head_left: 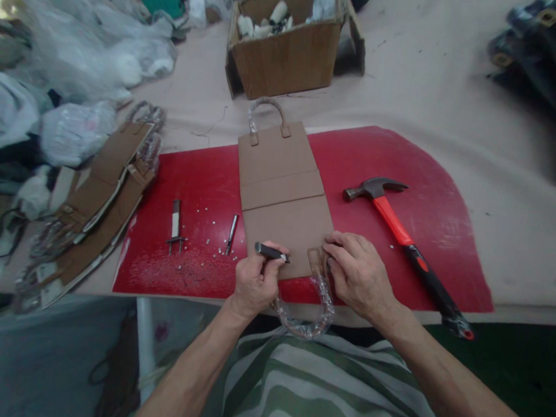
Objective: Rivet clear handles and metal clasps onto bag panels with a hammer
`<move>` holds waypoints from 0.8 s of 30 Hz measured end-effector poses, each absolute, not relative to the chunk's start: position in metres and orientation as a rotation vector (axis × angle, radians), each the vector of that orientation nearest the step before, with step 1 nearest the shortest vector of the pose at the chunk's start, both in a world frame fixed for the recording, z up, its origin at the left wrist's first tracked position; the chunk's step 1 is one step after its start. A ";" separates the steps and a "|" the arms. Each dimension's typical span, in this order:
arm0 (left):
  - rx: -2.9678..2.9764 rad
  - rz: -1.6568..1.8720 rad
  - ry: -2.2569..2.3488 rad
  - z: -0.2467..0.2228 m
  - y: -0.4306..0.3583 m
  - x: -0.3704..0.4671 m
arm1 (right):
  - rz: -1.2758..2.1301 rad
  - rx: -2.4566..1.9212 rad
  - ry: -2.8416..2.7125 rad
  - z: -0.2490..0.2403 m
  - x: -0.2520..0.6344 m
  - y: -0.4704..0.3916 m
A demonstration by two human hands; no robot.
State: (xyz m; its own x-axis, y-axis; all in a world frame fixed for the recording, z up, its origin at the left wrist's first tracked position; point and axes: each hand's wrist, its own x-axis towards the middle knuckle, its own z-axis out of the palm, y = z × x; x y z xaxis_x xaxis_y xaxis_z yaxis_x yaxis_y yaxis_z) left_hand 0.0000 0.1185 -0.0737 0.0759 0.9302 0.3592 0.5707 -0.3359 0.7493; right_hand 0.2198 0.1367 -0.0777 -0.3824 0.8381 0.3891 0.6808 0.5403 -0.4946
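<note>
A flat brown bag panel lies on the red board, with a plastic-wrapped handle at its far end and another wrapped handle at its near end. My left hand is closed around a short dark punch-like tool, tilted over the near left part of the panel. At the near right edge, my right hand has its fingers bent together on the panel beside the handle tab. A slim metal punch and a pronged tool lie left of the panel.
A claw hammer with a red and black grip rests on the red board, right of the panel. Small pale bits are scattered on the left. Stacked brown bag pieces lie at left, and a cardboard box stands behind.
</note>
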 end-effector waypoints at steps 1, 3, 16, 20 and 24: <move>1.977 1.163 1.479 -0.073 0.119 0.000 | 0.365 -1.206 -2.146 -0.077 0.221 0.137; 2.026 1.171 1.464 -0.072 0.119 -0.001 | 0.436 -1.183 -2.078 -0.073 0.225 0.137; 2.209 1.164 1.369 -0.073 0.120 -0.001 | 0.227 -1.948 -2.049 -0.047 0.316 0.133; 2.226 1.151 1.338 -0.076 0.118 -0.002 | 1.056 -1.964 -1.568 -0.032 0.296 0.138; 2.155 1.140 1.325 -0.079 0.118 -0.001 | 1.788 -1.608 -0.886 -0.017 0.275 0.146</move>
State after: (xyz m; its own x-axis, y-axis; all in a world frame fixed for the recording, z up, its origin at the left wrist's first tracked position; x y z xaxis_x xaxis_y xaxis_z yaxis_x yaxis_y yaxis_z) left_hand -0.0013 0.1176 -0.0791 0.2325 0.8644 0.4457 0.5697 -0.4925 0.6580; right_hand 0.2747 0.1460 -0.0166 -0.1140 0.7799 -0.6154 0.0170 -0.6178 -0.7861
